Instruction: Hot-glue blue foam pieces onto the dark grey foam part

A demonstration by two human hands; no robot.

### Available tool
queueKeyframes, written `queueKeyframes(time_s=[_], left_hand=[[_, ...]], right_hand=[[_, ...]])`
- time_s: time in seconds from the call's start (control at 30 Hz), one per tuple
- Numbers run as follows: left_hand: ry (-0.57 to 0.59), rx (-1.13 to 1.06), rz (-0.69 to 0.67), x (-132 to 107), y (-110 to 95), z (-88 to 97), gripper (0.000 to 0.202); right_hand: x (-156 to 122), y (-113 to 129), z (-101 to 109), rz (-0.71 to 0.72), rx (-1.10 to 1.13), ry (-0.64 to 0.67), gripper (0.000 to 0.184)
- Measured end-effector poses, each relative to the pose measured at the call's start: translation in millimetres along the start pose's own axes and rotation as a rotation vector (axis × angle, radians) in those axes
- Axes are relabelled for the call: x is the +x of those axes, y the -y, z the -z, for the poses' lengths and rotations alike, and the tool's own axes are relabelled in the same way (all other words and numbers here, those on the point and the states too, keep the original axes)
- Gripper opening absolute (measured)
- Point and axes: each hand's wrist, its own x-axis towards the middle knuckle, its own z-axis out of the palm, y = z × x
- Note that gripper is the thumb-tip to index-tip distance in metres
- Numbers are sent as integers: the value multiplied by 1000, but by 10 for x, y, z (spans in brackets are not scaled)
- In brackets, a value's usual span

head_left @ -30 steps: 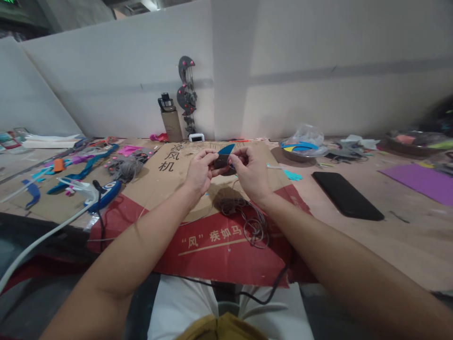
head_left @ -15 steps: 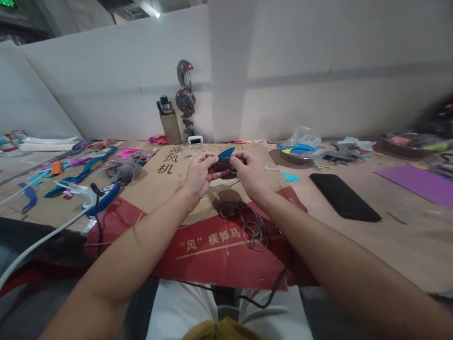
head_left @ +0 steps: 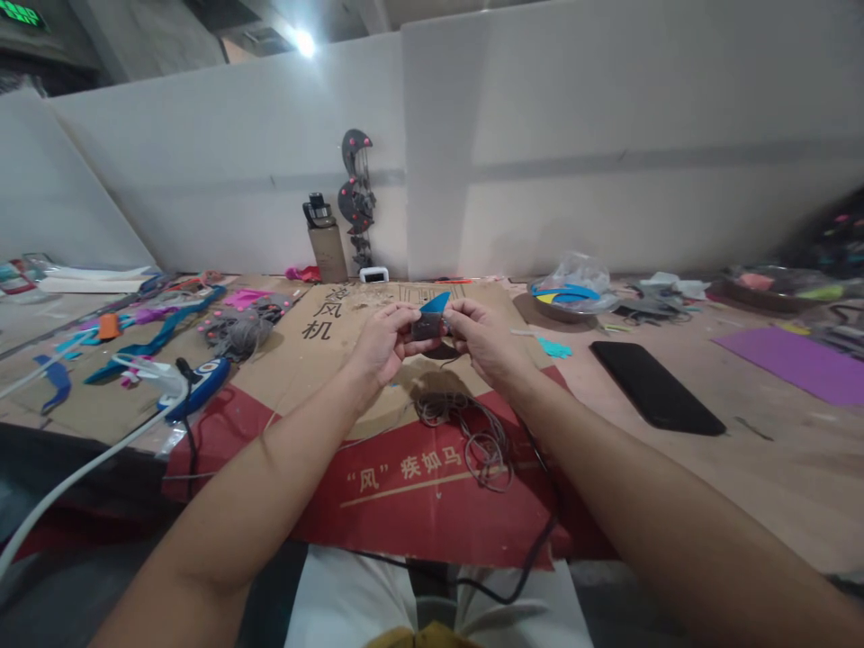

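Over the middle of a flattened cardboard sheet (head_left: 438,522), both hands meet at a small flat dark grey piece (head_left: 425,328). A pointed blue piece (head_left: 437,303) sticks up from its upper edge; how the two are joined does not show. My left hand (head_left: 386,346) pinches the grey piece from the left, thumb on top and fingers below. My right hand (head_left: 481,340) is closed in a pinch at the right edge, where blue and grey meet. Under the hands lies a loose tangle of grey cord (head_left: 490,450), partly over the red print.
To the right lie a black phone-like slab (head_left: 654,387), a purple sheet (head_left: 789,360) and a bowl with plastic wrap (head_left: 567,292). A bottle (head_left: 328,247) stands at the back wall. On the left are a blue power strip (head_left: 202,387), grey yarn (head_left: 243,335) and blue strips (head_left: 158,337).
The view has tilted slightly up, so everything sits a little lower. Both hands keep hold of the grey and blue piece, with small finger shifts.
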Motion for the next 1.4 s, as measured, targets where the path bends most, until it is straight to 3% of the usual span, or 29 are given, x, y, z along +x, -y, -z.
queueKeyframes(time_s=[0.53,0.87,1.0,1.17,1.4], left_hand=[[30,25,7,-5,-44,1,9],[-39,120,46,41,-24,16,6],[-102,235,-131,61,82,10,13],[-34,645,-401,46,164,23,22],[-233,897,-614,58,113,64,31]], right_hand=[[-17,-16,5,-34,64,-48,30],[-3,-130,-46,60,-169,-71,21],[0,-165,-54,60,-196,-187,19],[-37,-112,-82,87,-260,-228,18],[-54,-57,-145,133,-293,-273,17]])
